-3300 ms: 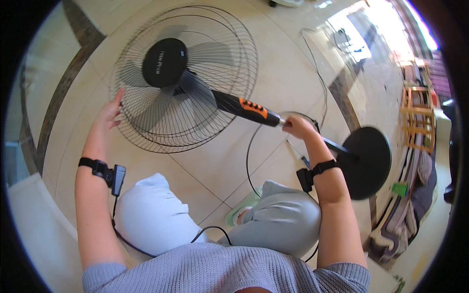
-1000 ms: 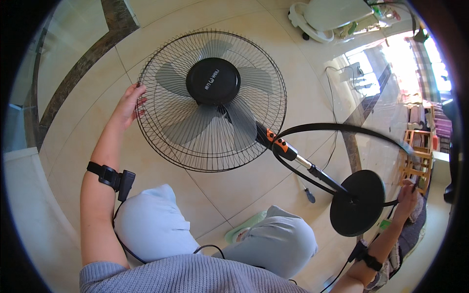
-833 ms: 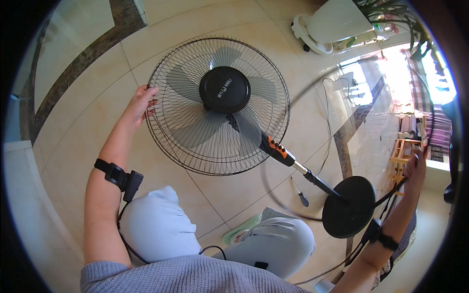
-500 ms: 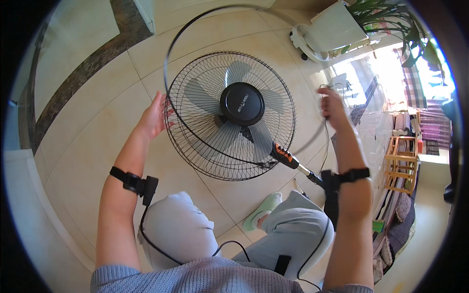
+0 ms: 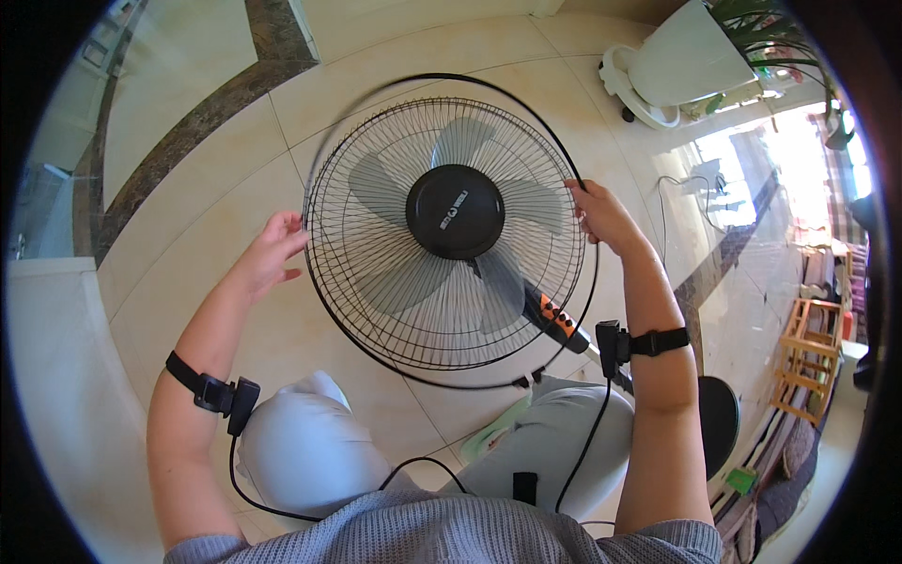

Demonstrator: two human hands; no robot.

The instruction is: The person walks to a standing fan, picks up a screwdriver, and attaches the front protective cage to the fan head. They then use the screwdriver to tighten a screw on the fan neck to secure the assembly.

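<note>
A floor fan [image 5: 456, 212] faces up at me, with grey blades behind a round black wire grille and an orange control panel [image 5: 554, 315] on its neck. Around the grille lies a thin black hoop [image 5: 442, 76], off-centre, its top standing out beyond the wires. Two small black end tabs [image 5: 529, 379] show at the hoop's lower right. My right hand [image 5: 606, 218] pinches the hoop at the grille's right edge. At the left edge my left hand [image 5: 272, 252] has its thumb spread from the fingers, its fingertips against or just beside the hoop and rim.
A white planter [image 5: 691, 52] with a leafy plant stands on a wheeled base [image 5: 625, 89] at the far right. Cables [image 5: 691, 179] trail over the tiled floor. A wooden stool [image 5: 808, 352] stands to the right. My knees [image 5: 301, 442] are close below the fan.
The hoop has come down around the grille and shifted right. My right hand has moved in to the grille's right edge; my left hand has moved slightly left and down.
</note>
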